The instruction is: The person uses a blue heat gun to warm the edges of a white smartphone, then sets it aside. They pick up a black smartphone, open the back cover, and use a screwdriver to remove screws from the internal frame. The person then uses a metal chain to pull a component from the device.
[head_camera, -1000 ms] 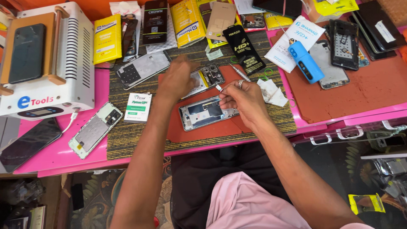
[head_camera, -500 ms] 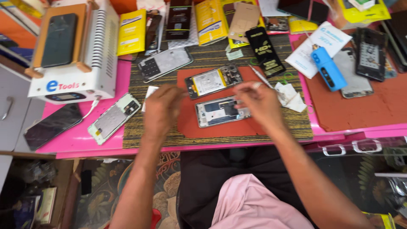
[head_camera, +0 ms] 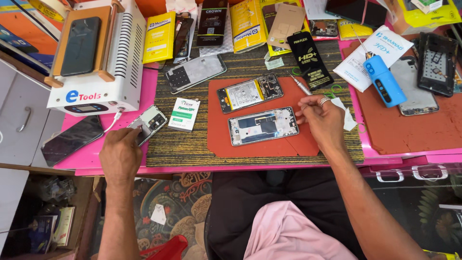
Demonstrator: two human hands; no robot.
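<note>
Pink workbench [head_camera: 159, 79] crowded with phone parts; patterned floor [head_camera: 178, 197] and grey drawer cabinet [head_camera: 21, 113] below at left. White heating machine [head_camera: 103, 58] far left, dark phone [head_camera: 81, 45] lying on top. Brown woven mat [head_camera: 192, 144] at centre, red pad [head_camera: 262, 142] over it. Two opened phones on pad: far one [head_camera: 249, 93], near one [head_camera: 263, 125]. Blue tool [head_camera: 383, 80] far right. Left hand [head_camera: 120, 154] rests on small phone frame [head_camera: 150, 123] at mat's left edge, fingers curled over it. Right hand [head_camera: 323, 120] beside near phone, fingertips pinched together; anything held too small to tell.
</note>
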